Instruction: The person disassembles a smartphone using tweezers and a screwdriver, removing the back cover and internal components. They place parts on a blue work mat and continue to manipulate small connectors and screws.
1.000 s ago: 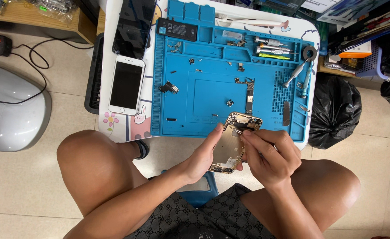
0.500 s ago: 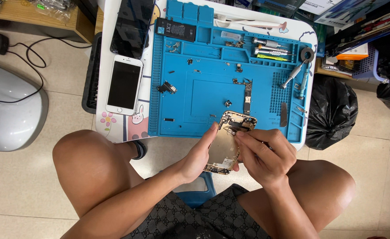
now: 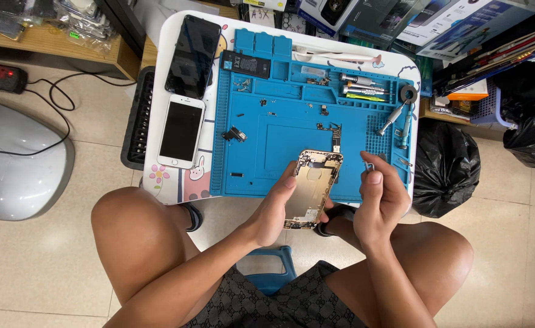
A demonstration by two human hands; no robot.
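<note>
— Phones first: beside the blue repair mat (image 3: 291, 140), off its left edge, lie a white phone (image 3: 181, 131) and a black phone (image 3: 193, 56). Where's your work?

— Over the mat's near edge. Your left hand (image 3: 273, 209) cups the opened gold phone housing (image 3: 313, 187), fingers curled around its side.

— And the other?

— Your right hand (image 3: 380, 197) sits just right of the housing, thumb and forefinger pressed together on a small tool or part; which one, I can't tell.

— Advice?

— Keep the housing level above the mat, so loose parts land there. The screwdrivers (image 3: 395, 118) lie near the mat's right edge.
</note>
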